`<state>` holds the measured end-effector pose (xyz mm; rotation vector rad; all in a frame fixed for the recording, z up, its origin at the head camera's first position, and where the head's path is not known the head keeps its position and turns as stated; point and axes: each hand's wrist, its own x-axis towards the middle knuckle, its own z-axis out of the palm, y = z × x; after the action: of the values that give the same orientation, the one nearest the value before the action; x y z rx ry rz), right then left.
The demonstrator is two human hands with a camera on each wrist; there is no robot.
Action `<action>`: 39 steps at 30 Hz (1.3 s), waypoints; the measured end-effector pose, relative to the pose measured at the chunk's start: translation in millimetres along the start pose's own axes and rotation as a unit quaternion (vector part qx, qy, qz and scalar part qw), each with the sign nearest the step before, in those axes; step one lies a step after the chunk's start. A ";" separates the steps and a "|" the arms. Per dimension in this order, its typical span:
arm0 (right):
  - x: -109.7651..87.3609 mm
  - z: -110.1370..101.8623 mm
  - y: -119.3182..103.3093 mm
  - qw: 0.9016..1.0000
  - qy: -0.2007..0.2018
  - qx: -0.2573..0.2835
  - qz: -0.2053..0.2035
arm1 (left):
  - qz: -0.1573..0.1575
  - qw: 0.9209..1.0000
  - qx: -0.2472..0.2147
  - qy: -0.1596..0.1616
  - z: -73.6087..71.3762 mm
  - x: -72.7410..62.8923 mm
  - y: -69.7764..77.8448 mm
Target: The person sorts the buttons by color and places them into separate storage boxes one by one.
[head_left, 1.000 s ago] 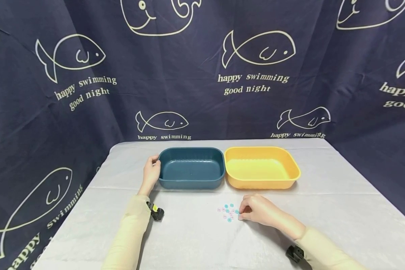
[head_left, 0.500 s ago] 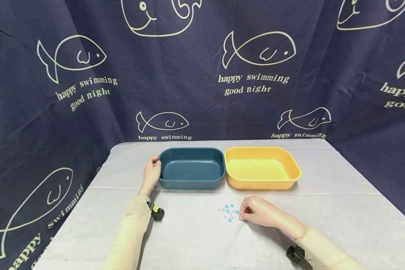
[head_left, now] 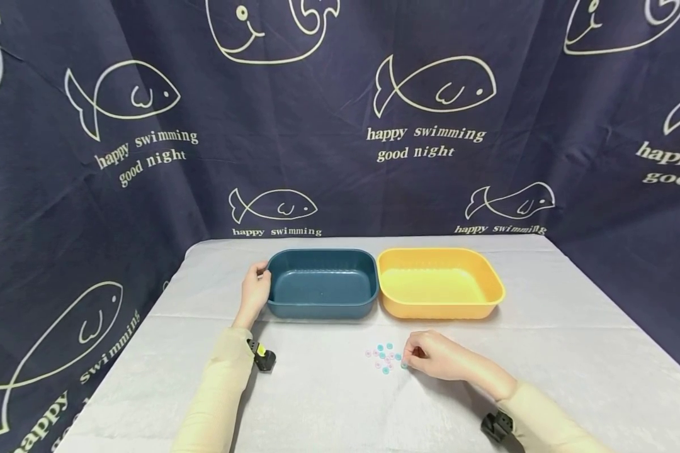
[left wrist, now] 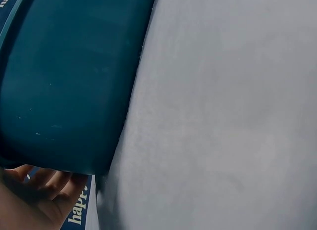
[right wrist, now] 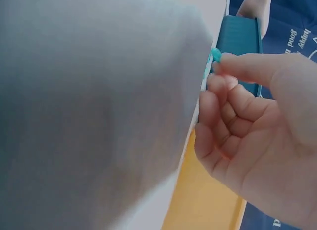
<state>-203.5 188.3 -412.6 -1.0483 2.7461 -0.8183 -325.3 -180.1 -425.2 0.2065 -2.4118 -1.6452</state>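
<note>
1. Nearest the viewer, cream fabric sleeves (head_left: 215,390) with black wrist devices (head_left: 266,360) reach over the white cloth-covered table (head_left: 317,384), which offers open room between left forearm and beads.
2. Just ahead, the right hand (head_left: 439,357) pinches a small round turquoise bead (right wrist: 216,55) in its fingertips; whether the bead touches the cloth, I cannot tell. The right wrist view alone shows the other fingers curled toward the palm.
3. Beside those fingertips lies a loose cluster of small round pink and turquoise beads (head_left: 382,356).
4. Beyond a strip of cloth, the left hand (head_left: 255,292) grips the left end of a dark blue rectangular tub (head_left: 323,311). The left wrist view shows pale flecks on its wall.
5. Right beside it sits a yellow rounded-corner tub (head_left: 442,311).
6. Past the table's far edge hangs navy fish-print fabric (head_left: 340,157).
</note>
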 end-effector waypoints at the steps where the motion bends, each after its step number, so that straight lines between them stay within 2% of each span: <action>1: -0.3 -0.6 -0.3 1.000 0.001 0.007 0.002 | 0.000 1.000 0.001 -0.001 -0.1 0.1 -0.4; 6: 0.1 -6.2 -3.4 0.999 0.014 0.036 -0.003 | 0.001 1.000 0.002 -0.004 -0.7 -0.6 -0.3; 14: 7.6 -18.1 -10.2 0.997 0.065 0.028 -0.040 | 0.002 1.000 0.007 -0.002 -0.5 0.7 0.2; 25: 19.0 -24.8 -22.5 0.998 0.054 0.033 -0.025 | 0.004 1.000 0.003 0.002 -0.8 -1.7 1.5; 33: 38.6 -32.4 -24.7 0.998 0.044 0.048 -0.022 | 0.003 1.000 0.006 0.006 0.0 -1.9 2.4; 39: 54.8 -36.3 -21.8 0.996 0.059 0.057 -0.019 | 0.012 1.000 0.004 0.012 0.8 -0.9 0.8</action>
<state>-241.8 156.0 -364.8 -1.0651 2.7431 -1.0629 -324.7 -178.9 -424.8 0.1957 -2.3954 -1.6131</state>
